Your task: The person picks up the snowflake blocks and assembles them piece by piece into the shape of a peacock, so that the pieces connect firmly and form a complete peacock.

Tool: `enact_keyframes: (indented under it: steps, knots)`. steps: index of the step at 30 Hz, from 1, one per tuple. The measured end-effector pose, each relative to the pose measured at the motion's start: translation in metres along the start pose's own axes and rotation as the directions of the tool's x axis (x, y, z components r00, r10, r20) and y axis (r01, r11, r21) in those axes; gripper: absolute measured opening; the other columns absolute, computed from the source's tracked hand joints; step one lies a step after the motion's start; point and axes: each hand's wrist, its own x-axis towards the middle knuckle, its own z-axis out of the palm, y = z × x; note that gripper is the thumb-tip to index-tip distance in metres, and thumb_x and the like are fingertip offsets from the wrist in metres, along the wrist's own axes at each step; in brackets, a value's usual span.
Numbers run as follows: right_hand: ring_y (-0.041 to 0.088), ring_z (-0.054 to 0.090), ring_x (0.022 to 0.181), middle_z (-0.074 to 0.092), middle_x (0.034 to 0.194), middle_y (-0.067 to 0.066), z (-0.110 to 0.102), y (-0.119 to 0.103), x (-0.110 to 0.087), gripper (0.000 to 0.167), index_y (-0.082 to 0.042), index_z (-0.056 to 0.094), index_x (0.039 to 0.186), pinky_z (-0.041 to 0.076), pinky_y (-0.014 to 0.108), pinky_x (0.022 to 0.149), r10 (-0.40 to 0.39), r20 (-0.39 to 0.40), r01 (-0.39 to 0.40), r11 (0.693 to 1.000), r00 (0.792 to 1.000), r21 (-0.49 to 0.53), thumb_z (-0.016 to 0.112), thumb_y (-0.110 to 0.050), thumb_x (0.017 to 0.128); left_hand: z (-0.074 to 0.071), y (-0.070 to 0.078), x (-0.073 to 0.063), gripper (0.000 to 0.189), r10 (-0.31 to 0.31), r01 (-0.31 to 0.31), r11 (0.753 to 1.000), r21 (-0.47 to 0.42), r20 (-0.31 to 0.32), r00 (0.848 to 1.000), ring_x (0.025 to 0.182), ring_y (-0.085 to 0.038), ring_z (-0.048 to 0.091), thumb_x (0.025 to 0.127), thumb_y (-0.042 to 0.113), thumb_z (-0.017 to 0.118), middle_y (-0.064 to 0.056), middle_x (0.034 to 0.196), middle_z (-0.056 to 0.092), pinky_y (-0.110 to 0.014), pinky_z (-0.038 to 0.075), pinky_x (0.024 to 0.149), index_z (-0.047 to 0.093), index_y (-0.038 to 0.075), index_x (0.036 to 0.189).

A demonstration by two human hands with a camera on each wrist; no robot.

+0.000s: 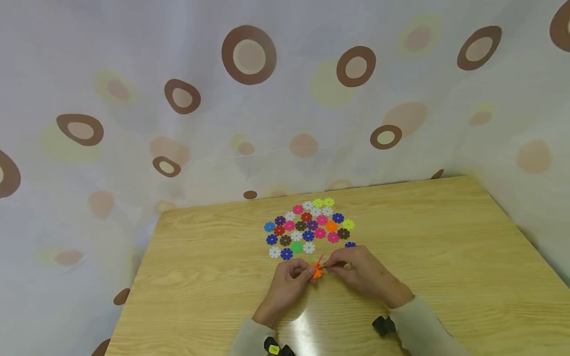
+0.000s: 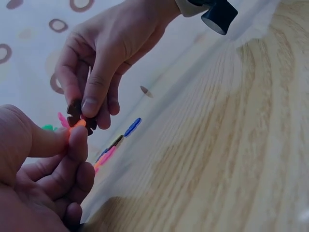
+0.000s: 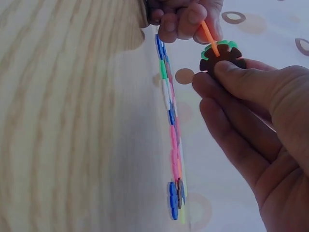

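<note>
Over the near part of the table, my left hand (image 1: pixel 285 287) pinches an orange notched plastic disc (image 1: pixel 317 271) between thumb and fingers. My right hand (image 1: pixel 365 272) holds a dark brown notched disc (image 3: pixel 226 51) by thumb and forefinger, edge toward the orange one. In the right wrist view the orange disc stands edge-on at the brown disc's slot, overlapping it. A green disc (image 3: pixel 205 49) shows behind the brown one, and a pink disc (image 2: pixel 62 119) juts up beside the orange one. My fingers hide much of this small cluster.
Several loose notched discs, white (image 1: pixel 274 252), blue (image 1: pixel 286 253), pink (image 1: pixel 333 237) and other colours, lie flat in a group beyond my hands. One blue disc (image 1: pixel 350 244) lies close by my right hand. A patterned cloth (image 1: pixel 285 99) hangs behind the wooden table (image 1: pixel 200 282).
</note>
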Motion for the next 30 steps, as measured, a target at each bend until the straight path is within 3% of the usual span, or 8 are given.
enact_keyframes:
  steps: [9, 14, 19, 22, 26, 30]
  knots:
    - [0.002, 0.077, 0.094, 0.084, 0.103, -0.010, -0.003, 0.005, -0.003, 0.022, -0.021, 0.084, 0.106, 0.068, 0.027, 0.087, 0.039, -0.054, -0.042, 0.998, 0.998, -0.049, 0.082, -0.001, 0.095, -0.002, -0.002, 0.000, 0.018, 0.005, -0.006, 1.000, 0.007, 0.034, 0.999, 0.090, -0.011, 0.071, 0.109, 0.014, 0.065, -0.028, 0.101, 0.079, -0.021, 0.048, 0.094, 0.070, -0.004, 0.108]
    - [0.009, 0.077, 0.096, 0.084, 0.111, -0.004, -0.013, 0.009, -0.003, 0.020, -0.016, 0.082, 0.114, 0.068, 0.032, 0.085, 0.129, -0.114, -0.139, 0.987, 0.985, -0.081, 0.082, -0.006, 0.097, -0.002, -0.001, 0.003, 0.018, 0.016, -0.016, 1.000, 0.000, 0.031, 0.999, 0.090, -0.013, 0.072, 0.109, 0.014, 0.066, -0.029, 0.103, 0.079, -0.021, 0.049, 0.092, 0.070, -0.003, 0.108]
    - [0.029, 0.071, 0.119, 0.074, 0.132, 0.008, -0.018, 0.020, -0.006, 0.036, -0.009, 0.074, 0.136, 0.064, 0.053, 0.102, 0.287, -0.099, -0.301, 0.934, 0.953, -0.191, 0.079, -0.013, 0.100, -0.002, -0.001, 0.002, 0.017, 0.019, -0.019, 1.000, -0.004, 0.027, 0.999, 0.094, -0.015, 0.075, 0.108, 0.012, 0.066, -0.030, 0.105, 0.079, -0.020, 0.050, 0.093, 0.069, -0.004, 0.109]
    - [0.034, 0.065, 0.122, 0.070, 0.130, 0.011, -0.019, 0.025, -0.010, 0.038, -0.003, 0.073, 0.136, 0.059, 0.059, 0.108, 0.353, -0.076, -0.360, 0.895, 0.933, -0.265, 0.079, -0.014, 0.100, -0.001, -0.001, 0.001, 0.016, 0.019, -0.019, 1.000, 0.004, 0.024, 1.000, 0.094, -0.016, 0.075, 0.107, 0.011, 0.067, -0.031, 0.105, 0.079, -0.020, 0.050, 0.092, 0.069, -0.005, 0.108]
    - [0.026, 0.064, 0.106, 0.070, 0.117, 0.009, -0.020, 0.029, -0.011, 0.029, -0.002, 0.078, 0.125, 0.062, 0.050, 0.097, 0.380, -0.070, -0.384, 0.878, 0.922, -0.287, 0.081, -0.014, 0.099, -0.001, 0.000, 0.001, 0.015, 0.018, -0.018, 1.000, 0.001, 0.018, 1.000, 0.094, -0.016, 0.075, 0.107, 0.010, 0.067, -0.031, 0.104, 0.078, -0.019, 0.050, 0.092, 0.069, -0.005, 0.107]
    - [0.016, 0.060, 0.093, 0.069, 0.107, 0.004, -0.023, 0.028, -0.010, 0.023, -0.004, 0.078, 0.116, 0.058, 0.032, 0.082, 0.439, -0.030, -0.436, 0.877, 0.898, -0.201, 0.084, -0.014, 0.096, -0.001, 0.000, 0.001, 0.015, 0.010, -0.010, 1.000, -0.012, 0.019, 1.000, 0.094, -0.018, 0.076, 0.108, 0.011, 0.066, -0.031, 0.105, 0.078, -0.019, 0.051, 0.093, 0.069, -0.004, 0.108]
